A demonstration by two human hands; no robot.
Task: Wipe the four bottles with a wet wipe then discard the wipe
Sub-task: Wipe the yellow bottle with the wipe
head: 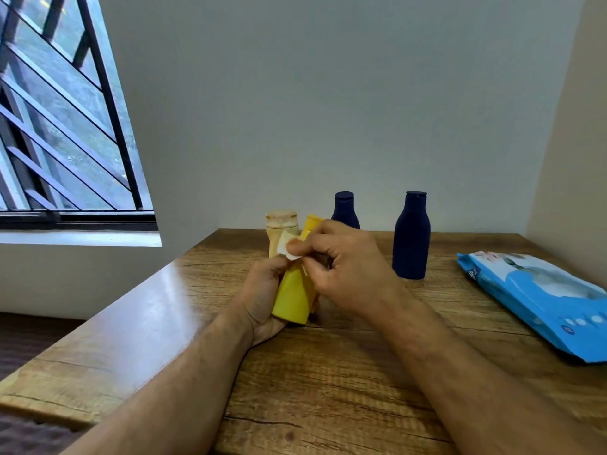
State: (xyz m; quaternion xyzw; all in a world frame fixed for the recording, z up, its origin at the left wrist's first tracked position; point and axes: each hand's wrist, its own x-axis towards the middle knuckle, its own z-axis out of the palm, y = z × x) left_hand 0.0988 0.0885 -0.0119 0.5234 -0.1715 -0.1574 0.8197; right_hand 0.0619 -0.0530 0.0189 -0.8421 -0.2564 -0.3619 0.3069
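The left hand point(262, 290) is wrapped around the yellow bottle point(293, 298) and holds it up off the surface point(328, 372). The bottle leans back, away from the person. Its long side runs from the palm up toward the wall, with the cap end far away and partly hidden. The right hand point(341, 261) is closed on the wipe point(288, 246), pinching it with the fingertips. It presses the wipe on the top part of the bottle. So the bottle sits right between both hands, and the right hand is the one nearer the part to rub next.

A tan bottle point(281, 229) stands just behind, very close to the wipe. I think a big rub could bump it. Two blue bottles stand farther right: the far bottle point(345, 210) by the wall and the near bottle point(411, 238), well apart from the hands. The blue pack point(538, 297) lies flat on the right side. No bin is in view.
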